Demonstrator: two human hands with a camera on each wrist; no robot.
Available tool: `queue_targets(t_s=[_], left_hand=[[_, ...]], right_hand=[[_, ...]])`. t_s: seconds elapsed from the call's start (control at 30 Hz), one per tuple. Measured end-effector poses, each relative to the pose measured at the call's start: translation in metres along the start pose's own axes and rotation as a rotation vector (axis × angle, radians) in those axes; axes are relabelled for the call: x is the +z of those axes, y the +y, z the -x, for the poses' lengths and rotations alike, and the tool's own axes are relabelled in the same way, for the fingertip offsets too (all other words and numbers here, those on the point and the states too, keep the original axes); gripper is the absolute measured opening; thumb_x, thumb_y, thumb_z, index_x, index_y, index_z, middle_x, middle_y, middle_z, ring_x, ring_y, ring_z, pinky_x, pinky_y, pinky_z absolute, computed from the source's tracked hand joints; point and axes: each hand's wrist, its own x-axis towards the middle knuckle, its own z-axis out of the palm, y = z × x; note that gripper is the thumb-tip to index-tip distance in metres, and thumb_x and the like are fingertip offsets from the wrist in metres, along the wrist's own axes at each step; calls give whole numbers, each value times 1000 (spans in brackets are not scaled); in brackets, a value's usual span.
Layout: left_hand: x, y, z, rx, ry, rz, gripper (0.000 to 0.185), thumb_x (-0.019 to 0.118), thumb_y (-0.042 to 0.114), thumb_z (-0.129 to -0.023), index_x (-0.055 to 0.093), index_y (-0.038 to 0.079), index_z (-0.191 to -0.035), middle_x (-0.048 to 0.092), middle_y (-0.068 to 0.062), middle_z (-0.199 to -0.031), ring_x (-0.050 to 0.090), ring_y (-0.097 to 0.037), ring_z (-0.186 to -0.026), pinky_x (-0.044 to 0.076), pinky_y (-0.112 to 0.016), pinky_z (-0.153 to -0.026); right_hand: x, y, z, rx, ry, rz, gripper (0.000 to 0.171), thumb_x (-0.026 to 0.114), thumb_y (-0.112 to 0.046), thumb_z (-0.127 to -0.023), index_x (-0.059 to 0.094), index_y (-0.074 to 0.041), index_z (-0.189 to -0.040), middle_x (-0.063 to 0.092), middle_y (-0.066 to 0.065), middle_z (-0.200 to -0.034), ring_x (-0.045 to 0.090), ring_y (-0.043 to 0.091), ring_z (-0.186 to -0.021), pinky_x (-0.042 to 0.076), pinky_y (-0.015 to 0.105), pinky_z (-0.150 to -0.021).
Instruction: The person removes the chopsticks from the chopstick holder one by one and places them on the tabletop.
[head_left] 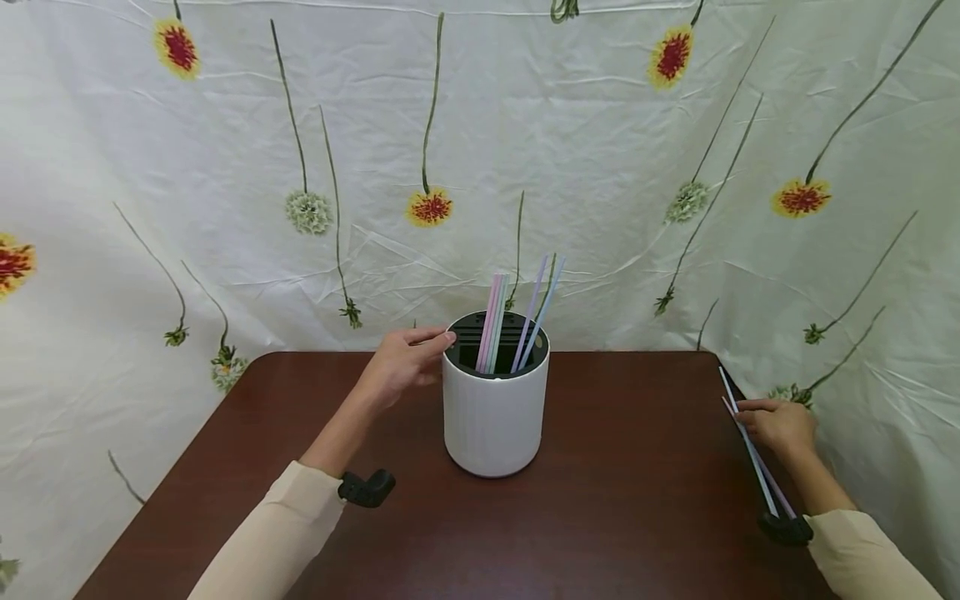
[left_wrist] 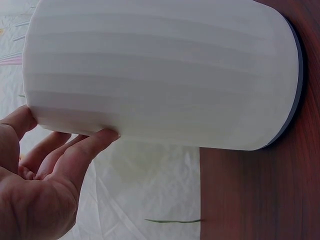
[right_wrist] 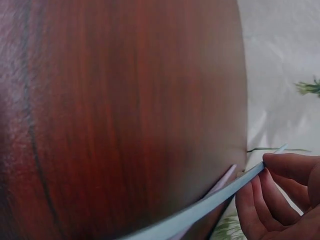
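Nearest, at the right edge of the dark wooden bench [head_left: 615, 517], the right hand [head_left: 780, 427] pinches loose straws [head_left: 752, 454]: two counted, one pale blue-white, one pink, lying along the forearm and partly over the bench edge. Right wrist view confirms fingertips [right_wrist: 272, 172] curled onto the pale straw, pink one just under it. Mid-bench stands one white ribbed holder [head_left: 493, 417] with a black slotted insert at its mouth. Left hand [head_left: 401, 362] rests against the holder's upper left side, fingers fairly straight and together, fingertips at the rim; left wrist view shows the fingers [left_wrist: 85, 150] touching the wall, not wrapped round it. Upright straws in the holder [head_left: 517, 321]: about five, pink, pale green, lilac, blue, leaning right; exact count uncertain where they overlap. Far: flower-print cloth backdrop [head_left: 600, 150]. Risks, as judged: the loose pair may slip off the bench edge, since the pinch takes only their far ends; a push from the flat left hand could tip the holder.
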Motion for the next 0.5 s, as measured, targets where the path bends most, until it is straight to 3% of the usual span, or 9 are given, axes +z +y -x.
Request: queue_targets(t_s=[0.13,0.37,0.5], left_hand=[[0,0,-1,-1,4,-6,59,70,42,-96,58,11,-145,52,-13,-151,58,-33,-133,52,-53,-101],[1,1,-1,10,0,-8,60,70,44,-96,58,11,-145,53,-12,-151,57,-32,-134,52,-54,-101],[1,0,0,9,2,-5,59,70,42,-96,59,11,-144,54,-12,-150,58,-32,-133,51,-55,-102]], right_hand=[[3,9,-1,-33,-16,33,36,67,-7,-90,67,17,-117,73,7,-66,61,6,-54,53,25,-49],[7,19,-3,-41,1,158,32,69,-12,-90,72,12,-112,71,2,-64,57,7,-54,48,28,-49],[10,22,-4,-41,15,199,32,69,-13,-89,73,10,-110,71,6,-65,61,19,-58,47,33,-55]])
